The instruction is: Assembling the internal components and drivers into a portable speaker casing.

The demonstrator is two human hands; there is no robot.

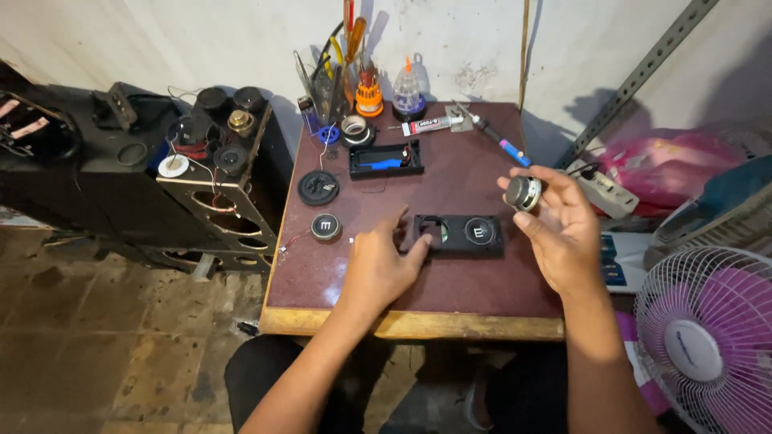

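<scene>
Pinching a small round silver-and-black speaker driver (pixel 524 193) between thumb and fingertips, the right hand (pixel 559 229) hovers above the dark red-brown tabletop (pixel 474 273), its fingers curled closed around the part. Just left of and below that grip lies a black rectangular plastic speaker housing (pixel 460 235) with two round openings, one still filled by a driver. The left hand (pixel 382 269) rests on the table with fingers spread loose, holding nothing, its fingertips touching the housing's left end. Further left of that hand sits a second loose round driver with a dark face and thin wires (pixel 326 227), and beyond it a black circular cap (pixel 318 187). Past both hands, toward the wall, lie a black open battery tray with a blue cell (pixel 386 159) and a blue-handled soldering iron (pixel 497 139).
</scene>
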